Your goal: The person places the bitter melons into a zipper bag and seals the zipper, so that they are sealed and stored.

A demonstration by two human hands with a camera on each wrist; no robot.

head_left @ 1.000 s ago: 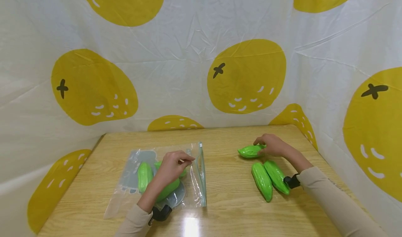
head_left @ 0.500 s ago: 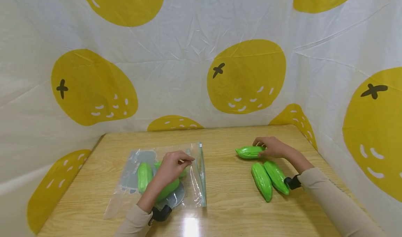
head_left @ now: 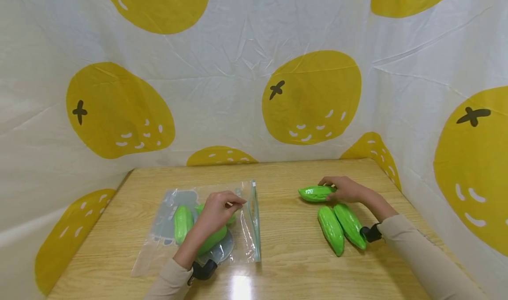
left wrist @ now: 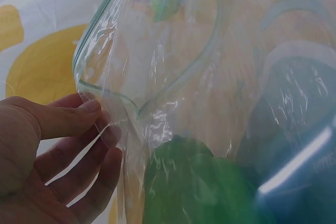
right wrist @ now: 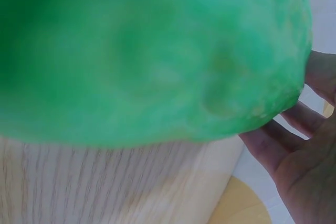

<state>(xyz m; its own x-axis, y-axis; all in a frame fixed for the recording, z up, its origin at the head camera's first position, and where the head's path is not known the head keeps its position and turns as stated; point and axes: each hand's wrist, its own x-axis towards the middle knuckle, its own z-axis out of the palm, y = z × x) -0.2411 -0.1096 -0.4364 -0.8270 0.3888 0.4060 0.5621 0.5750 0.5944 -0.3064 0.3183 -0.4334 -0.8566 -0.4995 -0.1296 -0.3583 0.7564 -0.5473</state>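
My left hand (head_left: 216, 211) pinches the edge of a clear zip bag (left wrist: 157, 72) near its opening, thumb against index finger. Inside the bag lie several green bitter melons (head_left: 183, 225), partly hidden by the hand and forearm. The bag's zip edge (head_left: 255, 229) faces right, and in the left wrist view its mouth gapes. At the back right, my right hand (head_left: 346, 189) holds the right end of another bitter melon (head_left: 313, 193), fingers over the far side and thumb on the near side. This melon lies sideways, its pointed tip to the left.
Two more bitter melons (head_left: 330, 231) lie side by side on the wooden table (head_left: 285, 273), just below the right hand. One of them fills much of the right wrist view. A white curtain (head_left: 222, 114) with yellow fruit prints encloses the table's back and sides.
My right hand has come slightly nearer, and the melon under it has shifted a little to the left, showing more of its length. The left hand and bag stay put.
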